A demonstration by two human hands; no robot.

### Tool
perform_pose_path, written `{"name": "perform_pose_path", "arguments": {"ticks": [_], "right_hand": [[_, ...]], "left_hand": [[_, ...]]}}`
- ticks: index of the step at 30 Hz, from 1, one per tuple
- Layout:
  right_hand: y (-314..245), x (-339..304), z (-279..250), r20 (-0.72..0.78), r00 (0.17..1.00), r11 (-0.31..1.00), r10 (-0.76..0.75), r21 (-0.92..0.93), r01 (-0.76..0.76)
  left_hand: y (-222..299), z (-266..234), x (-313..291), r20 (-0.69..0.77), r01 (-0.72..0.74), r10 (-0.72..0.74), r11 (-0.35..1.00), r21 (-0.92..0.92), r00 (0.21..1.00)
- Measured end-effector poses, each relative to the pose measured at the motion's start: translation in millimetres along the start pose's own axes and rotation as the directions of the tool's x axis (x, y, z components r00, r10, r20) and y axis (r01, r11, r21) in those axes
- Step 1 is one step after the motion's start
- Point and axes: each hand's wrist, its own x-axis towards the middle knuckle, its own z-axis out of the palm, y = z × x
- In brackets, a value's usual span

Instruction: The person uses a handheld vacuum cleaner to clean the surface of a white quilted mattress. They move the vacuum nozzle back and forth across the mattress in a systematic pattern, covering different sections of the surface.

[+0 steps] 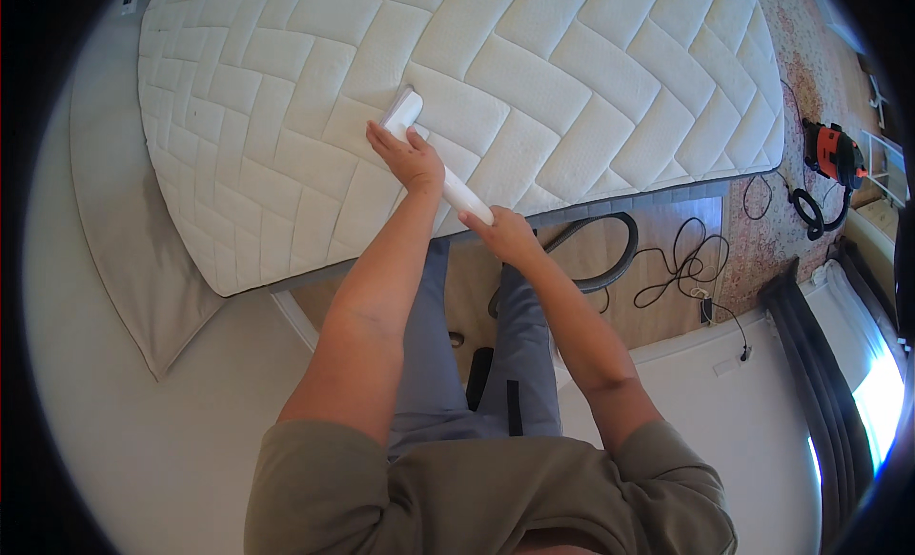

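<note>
A white wand-shaped cleaning tool [465, 193] with a wide, flat head [404, 107] lies against the white quilted mattress [534, 78]. My right hand [507, 235] is closed round the tool's near end, at the mattress edge. Laid over the tool close to its head is my left hand [410, 160], palm down, fingers stretched out to the left and thumb pointing forward. A thick black hose [624, 255] loops beside my right forearm. Whether it joins the tool is hidden behind my right hand.
At the far right, a red and black vacuum cleaner [835, 154] stands on a patterned rug [748, 259]. A thin black cable [686, 264] lies coiled on the wooden floor. A grey-beige padded panel [124, 221] borders the mattress on the left. Dark curtains [810, 355] hang at the right.
</note>
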Motion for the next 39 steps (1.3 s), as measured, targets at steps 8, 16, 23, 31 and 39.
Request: {"name": "perform_pose_path", "arguments": {"ticks": [8,16,23,31,39], "right_hand": [[22,-26,-11,0.071,0.996,0.998,0.061,0.017,-0.062],[73,-64,-8,0.046,0.99,0.989,0.137,0.056,-0.139],[103,-98,-14,0.046,0.98,0.978,0.191,0.072,-0.194],[125,-140,-28,0.027,0.973,0.971,0.231,0.06,-0.232],[169,-171,-17,0.007,0.946,0.943,0.324,0.076,-0.324]], "left_hand": [[9,0,-39,0.01,-0.014,0.015,1.0,-0.023,1.0],[27,-1,-100,0.068,0.001,0.001,1.0,-0.028,0.998],[37,-1,-147,0.099,-0.006,0.01,0.999,-0.033,0.995],[50,-1,-200,0.152,0.0,0.008,0.999,-0.052,0.988],[62,-5,-241,0.23,0.052,-0.029,0.994,-0.095,0.973]]}}
